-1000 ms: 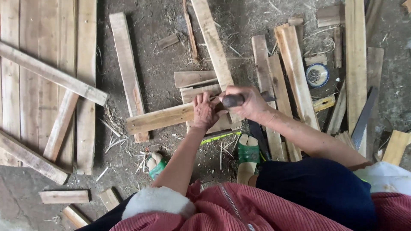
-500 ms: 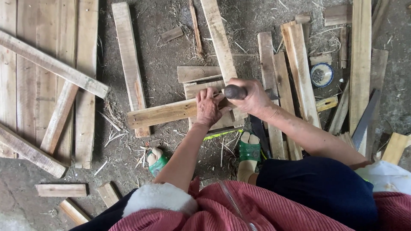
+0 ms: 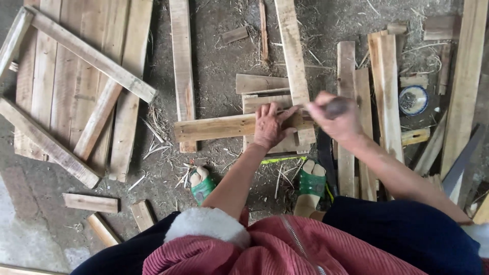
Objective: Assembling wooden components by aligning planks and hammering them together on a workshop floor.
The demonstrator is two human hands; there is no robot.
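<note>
Left hand [image 3: 269, 127] lies flat, fingers spread, on a wooden slat [image 3: 224, 127]; at its three o'clock, the blurred right hand [image 3: 331, 114] grips a dark tool handle [image 3: 337, 106].

We are in a rough, informal woodworking spot set on bare ground. The grey dirt floor [image 3: 219, 30] is strewn with straw and splinters, and pale sawn wooden planks [image 3: 182, 66] lie scattered all over it. A half-built panel of wooden boards with cross battens [image 3: 66, 86] lies at the left, and a small round tin of nails [image 3: 413, 100] sits among the offcuts.
</note>
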